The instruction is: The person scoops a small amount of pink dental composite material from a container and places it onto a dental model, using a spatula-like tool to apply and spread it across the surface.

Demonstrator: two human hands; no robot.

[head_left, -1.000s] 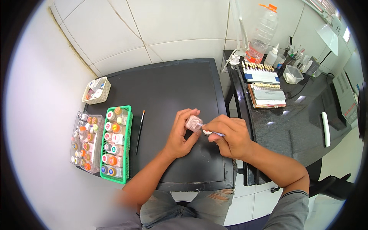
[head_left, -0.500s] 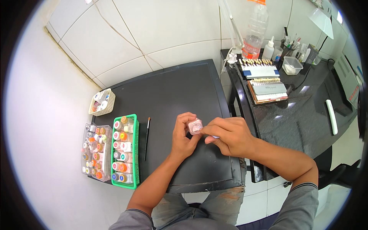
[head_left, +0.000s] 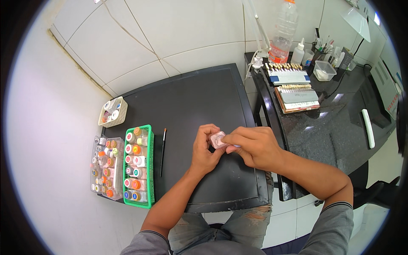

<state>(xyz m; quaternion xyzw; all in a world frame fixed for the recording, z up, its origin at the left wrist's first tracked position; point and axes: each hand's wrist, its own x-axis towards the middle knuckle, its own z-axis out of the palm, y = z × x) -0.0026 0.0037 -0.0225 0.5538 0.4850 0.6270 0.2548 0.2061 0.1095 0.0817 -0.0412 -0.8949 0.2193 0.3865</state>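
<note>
My left grip (head_left: 204, 148) is curled shut around a small pink jar (head_left: 217, 139). The jar is up off the black table (head_left: 199, 102), near its right side and in front of me. My right grip (head_left: 260, 148) is pinched tight on a thin, pale purple stick (head_left: 236, 146). Only a little bit of the stick shows, so I can't tell if its tip is in the jar. My right fingertips are right by the top of the jar.

On my left, a thin black brush (head_left: 163, 153) lies flat on the table. Next to it is a green basket (head_left: 151, 165) full of jars with red, orange and white tops. Past that is a clear box (head_left: 120, 170) with more jars. A small cream basket (head_left: 120, 119) sits behind them. On my right, a white bar (head_left: 368, 128) lies on a shiny dark table (head_left: 335, 140).
</note>
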